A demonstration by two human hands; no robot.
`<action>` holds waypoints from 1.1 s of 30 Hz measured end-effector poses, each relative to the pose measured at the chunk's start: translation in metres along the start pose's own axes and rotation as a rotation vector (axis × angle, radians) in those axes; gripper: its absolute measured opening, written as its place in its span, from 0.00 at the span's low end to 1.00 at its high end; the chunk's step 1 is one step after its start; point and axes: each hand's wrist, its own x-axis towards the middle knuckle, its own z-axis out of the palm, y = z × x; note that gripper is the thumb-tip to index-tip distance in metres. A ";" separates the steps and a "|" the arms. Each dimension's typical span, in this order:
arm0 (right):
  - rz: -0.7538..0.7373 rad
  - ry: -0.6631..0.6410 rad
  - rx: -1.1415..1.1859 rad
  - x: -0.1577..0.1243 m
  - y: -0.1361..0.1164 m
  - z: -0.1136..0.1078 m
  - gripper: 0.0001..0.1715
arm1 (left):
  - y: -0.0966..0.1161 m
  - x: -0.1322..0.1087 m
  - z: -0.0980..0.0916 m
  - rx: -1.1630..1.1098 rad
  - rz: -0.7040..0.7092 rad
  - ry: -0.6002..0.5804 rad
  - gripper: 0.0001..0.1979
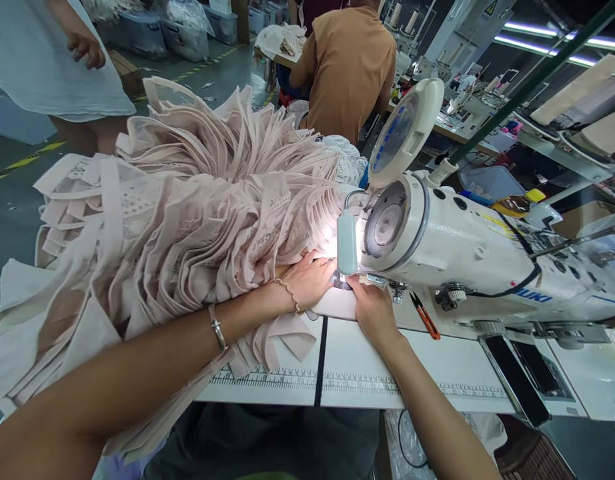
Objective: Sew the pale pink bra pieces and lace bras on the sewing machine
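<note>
My left hand (310, 282) lies fairly flat, fingers stretched toward the needle area of a white sewing machine (437, 227), beside a large heap of pale pink lace-and-mesh fabric pieces (187, 227). Close to the presser foot (340, 283), my right hand (375, 308) has its fingers curled with the tips together. Whatever it pinches is hidden by the hand and the small lamp (347, 243). The lamp lights the spot between both hands. Some fabric hangs over my left forearm and the table's front edge.
Orange-handled thread snips (425, 317) lie on the machine bed right of my right hand. A phone (515, 380) rests at the table's right. A ruler strip (357, 383) runs along the front edge. Ahead sits a person in a brown top (352, 67); another person stands at left.
</note>
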 end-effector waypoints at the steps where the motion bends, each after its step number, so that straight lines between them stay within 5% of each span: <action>1: -0.003 -0.008 0.025 0.000 0.001 0.000 0.37 | 0.000 0.000 0.001 -0.001 0.008 0.007 0.12; 23: 0.023 -0.190 -0.086 0.007 -0.012 -0.015 0.38 | 0.006 -0.001 0.000 0.070 -0.030 0.021 0.08; 33: 0.161 -0.486 -0.091 0.020 -0.026 -0.038 0.43 | 0.006 -0.002 0.001 0.087 -0.032 0.037 0.07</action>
